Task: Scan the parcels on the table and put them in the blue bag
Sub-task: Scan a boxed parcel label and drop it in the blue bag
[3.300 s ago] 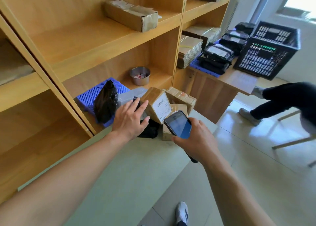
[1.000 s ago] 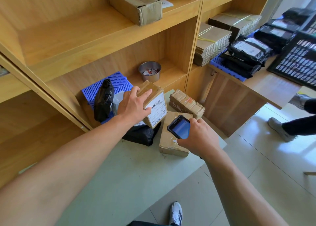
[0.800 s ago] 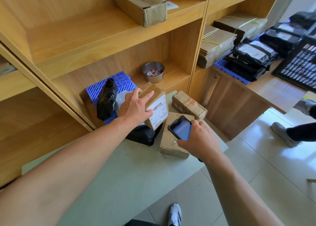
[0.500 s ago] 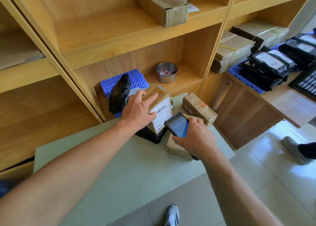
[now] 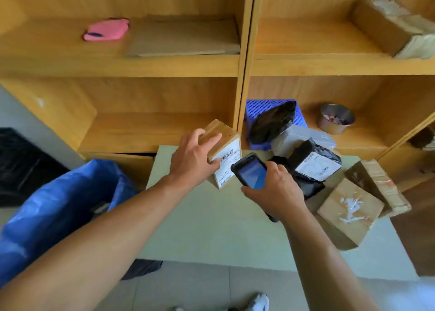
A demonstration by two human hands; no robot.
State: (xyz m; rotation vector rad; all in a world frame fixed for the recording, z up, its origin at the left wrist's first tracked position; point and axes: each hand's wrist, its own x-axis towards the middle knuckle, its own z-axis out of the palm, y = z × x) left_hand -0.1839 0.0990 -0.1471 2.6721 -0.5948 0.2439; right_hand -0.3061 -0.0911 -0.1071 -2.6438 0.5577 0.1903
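My left hand (image 5: 191,160) grips a small cardboard parcel (image 5: 226,145) with a white barcode label, held at the back of the pale green table (image 5: 211,228). My right hand (image 5: 274,190) holds a black handheld scanner (image 5: 250,170) with a blue screen, its top right against the label. To the right lie a black poly-bag parcel (image 5: 313,162) with a white label, a grey parcel (image 5: 299,138) and two cardboard boxes (image 5: 348,211) (image 5: 376,183). The blue bag (image 5: 58,207) stands open at the table's left.
Wooden shelves (image 5: 242,63) rise right behind the table. On them sit a blue plastic tray (image 5: 266,107) with a black bag (image 5: 270,122), a metal bowl (image 5: 336,118), a pink item (image 5: 107,29), flat cardboard and a box. A black crate (image 5: 21,164) stands at far left.
The view has swung left, bringing the blue bag into sight. My left hand has carried the labelled parcel leftwards away from the pile, and the scanner has followed it.
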